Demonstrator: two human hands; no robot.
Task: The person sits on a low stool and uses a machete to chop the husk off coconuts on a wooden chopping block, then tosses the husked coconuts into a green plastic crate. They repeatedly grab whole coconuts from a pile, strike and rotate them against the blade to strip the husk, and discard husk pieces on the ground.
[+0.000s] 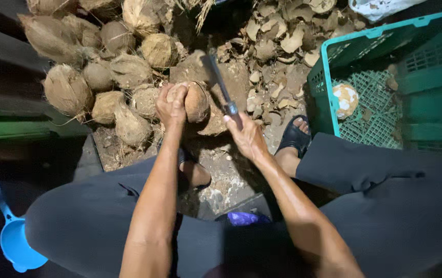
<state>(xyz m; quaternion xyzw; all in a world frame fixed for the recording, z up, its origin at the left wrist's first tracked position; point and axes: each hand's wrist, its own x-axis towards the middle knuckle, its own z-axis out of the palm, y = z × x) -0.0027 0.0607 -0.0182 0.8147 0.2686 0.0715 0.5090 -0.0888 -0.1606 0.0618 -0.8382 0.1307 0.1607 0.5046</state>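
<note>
The fingers (175, 91) of the left hand (170, 105) are curling tight over the top of a brown coconut (196, 102), pinning it against a worn wooden chopping block (241, 77) on the floor between the person's feet. The right hand (246, 135) is closing fully round the handle of a heavy knife (220, 82), whose dark blade is angling up and away over the block, just beside the coconut; whether the edge is touching the shell is hard to tell, since the blade is blurring into the dim background.

As for progress, most of the work is looking undone. A large heap of husked coconuts (97, 67) is lying to the left of the block, still whole and fibrous. To the right, a green plastic crate (334, 56) is holding only one pale, pared coconut (345, 99), white flesh showing in patches. Around and beyond the block, broken shell chips (277, 41) are littering the ground, so some paring is already done. The coconut in hand is still showing brown shell all over its visible side.

A blue plastic scoop (17, 244) is lying at the lower left, well apart from the hands.
</note>
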